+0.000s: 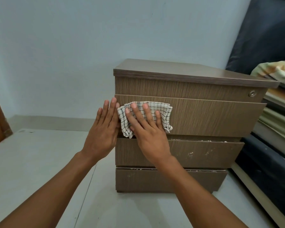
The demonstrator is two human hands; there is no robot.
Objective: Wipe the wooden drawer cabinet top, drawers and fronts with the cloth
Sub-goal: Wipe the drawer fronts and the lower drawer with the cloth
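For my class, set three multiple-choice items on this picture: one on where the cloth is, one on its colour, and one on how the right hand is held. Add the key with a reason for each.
1. Where is the cloth?
A. on the cabinet top
B. against the second drawer front from the top
C. on the floor

2. What colour is the cloth?
A. plain blue
B. red with stripes
C. white with dark checks

3. How is the right hand held?
A. flat, fingers straight, pressing the cloth
B. clenched in a fist, away from the cloth
C. hooked under a drawer edge

Key:
1 B: the cloth lies near that front's left end, below the front with the lock.
2 C: thin dark lines cross the white fabric.
3 A: its spread fingers lie over the cloth.
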